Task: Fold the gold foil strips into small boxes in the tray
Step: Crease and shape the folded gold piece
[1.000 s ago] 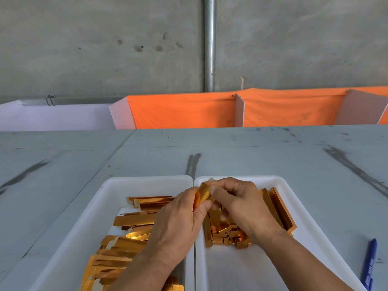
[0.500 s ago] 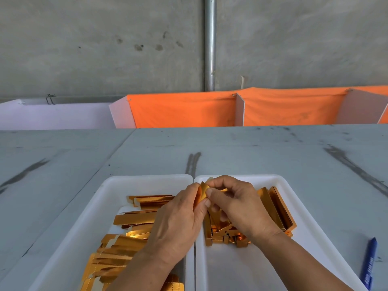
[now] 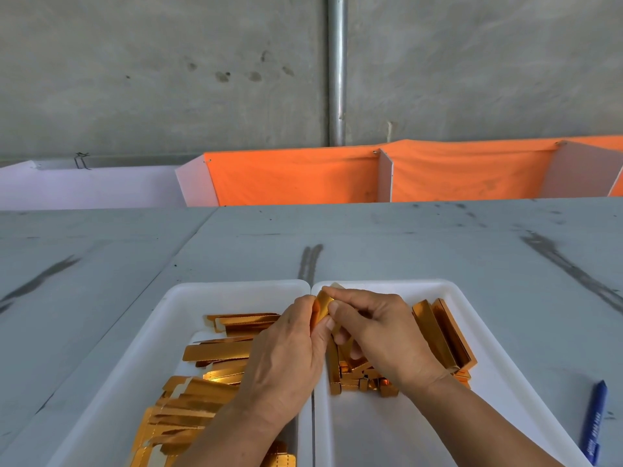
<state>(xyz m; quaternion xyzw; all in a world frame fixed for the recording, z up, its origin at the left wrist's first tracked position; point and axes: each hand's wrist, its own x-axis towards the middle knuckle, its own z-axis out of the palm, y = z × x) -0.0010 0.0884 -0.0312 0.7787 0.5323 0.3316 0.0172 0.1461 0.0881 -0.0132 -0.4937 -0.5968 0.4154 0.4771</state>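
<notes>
Left hand (image 3: 286,352) and right hand (image 3: 381,335) pinching gold strip (image 3: 322,306) over trays (image 3: 438,285), pen (image 3: 593,423) alongside, orange cloth (image 3: 293,176) behind

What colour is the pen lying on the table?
Blue pen, right of the trays; head view.

Left tray (image 3: 148,365) touches right tray (image 3: 502,392) on table (image 3: 438,251). Left holds strips (image 3: 215,352); right holds boxes (image 3: 441,335). Pen (image 3: 593,423) lies right of both.

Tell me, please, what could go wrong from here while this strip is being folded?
The left hand and right hand pinch one gold strip; the foil may crease off-line. It sits above the seam between the left tray and right tray, so a slip could drop it among the flat strips instead of the folded boxes.
</notes>
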